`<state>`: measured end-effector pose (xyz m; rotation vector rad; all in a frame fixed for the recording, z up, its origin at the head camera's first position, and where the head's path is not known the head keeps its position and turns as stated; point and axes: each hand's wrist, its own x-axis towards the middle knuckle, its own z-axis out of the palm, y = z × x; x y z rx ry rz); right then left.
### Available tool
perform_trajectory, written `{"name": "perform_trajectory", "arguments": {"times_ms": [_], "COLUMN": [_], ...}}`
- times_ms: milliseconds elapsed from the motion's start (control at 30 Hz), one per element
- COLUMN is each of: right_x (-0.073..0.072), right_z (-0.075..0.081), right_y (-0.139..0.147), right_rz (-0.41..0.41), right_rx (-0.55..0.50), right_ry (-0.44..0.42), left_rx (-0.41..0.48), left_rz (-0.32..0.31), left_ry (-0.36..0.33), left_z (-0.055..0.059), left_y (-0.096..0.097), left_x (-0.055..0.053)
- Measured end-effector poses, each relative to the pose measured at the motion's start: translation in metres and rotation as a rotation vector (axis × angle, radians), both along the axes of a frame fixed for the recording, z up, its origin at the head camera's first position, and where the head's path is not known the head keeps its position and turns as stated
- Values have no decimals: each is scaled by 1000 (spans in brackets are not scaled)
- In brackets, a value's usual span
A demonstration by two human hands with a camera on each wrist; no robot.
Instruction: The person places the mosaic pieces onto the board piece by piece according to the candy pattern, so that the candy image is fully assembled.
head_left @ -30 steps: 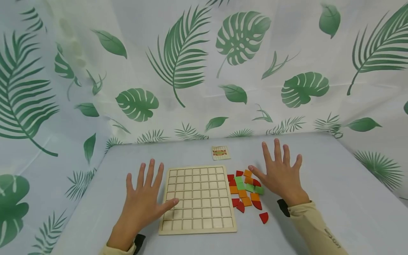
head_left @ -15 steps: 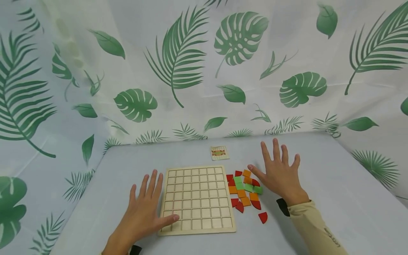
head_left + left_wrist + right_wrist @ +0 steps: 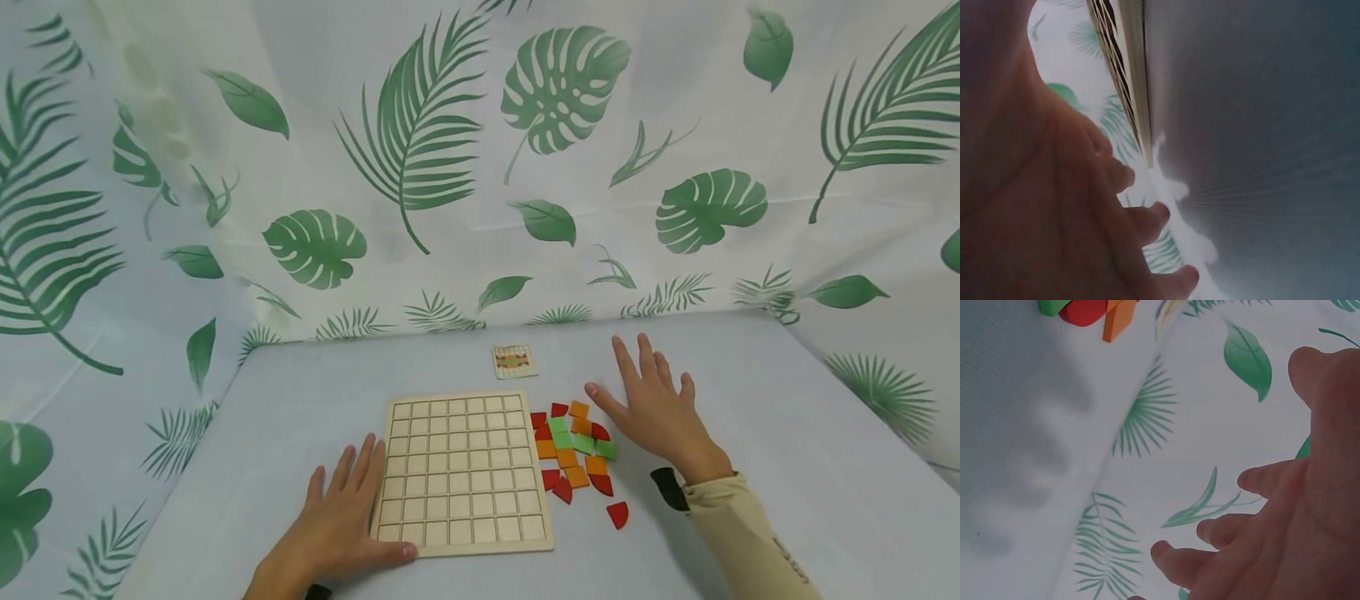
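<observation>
A pale wooden grid board (image 3: 461, 471) lies flat, its squares bare. My left hand (image 3: 333, 521) is at its left side, fingers extended along the edge and thumb by the near left corner; whether it touches is hard to tell. In the left wrist view the board (image 3: 1138, 81) appears edge-on beyond the fingers (image 3: 1147, 222). Spread above the table, my right hand (image 3: 663, 412) holds nothing, just right of a loose group of red, orange and green pieces. In the right wrist view an orange piece (image 3: 1119, 322) shows at the top, apart from the hand.
Behind the board lies a small card (image 3: 514, 362) with a coloured pattern on a grid. One red quarter-round piece (image 3: 617, 515) sits apart, nearer me. A white curtain with green leaves (image 3: 450, 167) stands along the table's back and sides.
My left hand has come down and toward me, its thumb shifting from over the board to the near left corner. The right hand dips slightly, its fingers tilting forward. Board and pieces stay put.
</observation>
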<state>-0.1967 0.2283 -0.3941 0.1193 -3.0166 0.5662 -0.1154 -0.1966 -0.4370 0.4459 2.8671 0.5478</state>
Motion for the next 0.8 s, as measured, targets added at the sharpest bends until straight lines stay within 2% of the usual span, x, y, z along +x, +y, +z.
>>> {"name": "perform_trajectory", "arguments": {"times_ms": [167, 400, 800], "right_x": [-1, -3, -8], "right_z": [1, 0, -4], "right_y": [1, -1, -4], "right_rz": [13, 53, 159], "right_rx": [-13, -26, -169], "right_ry": [-7, -18, -54], "left_rx": [5, 10, -6], "left_rz": [-13, -17, -3], "left_ry": [-48, -102, -194], "left_z": [-3, -1, 0], "left_y": [-1, -2, 0], "left_x": [-1, -4, -16]}}
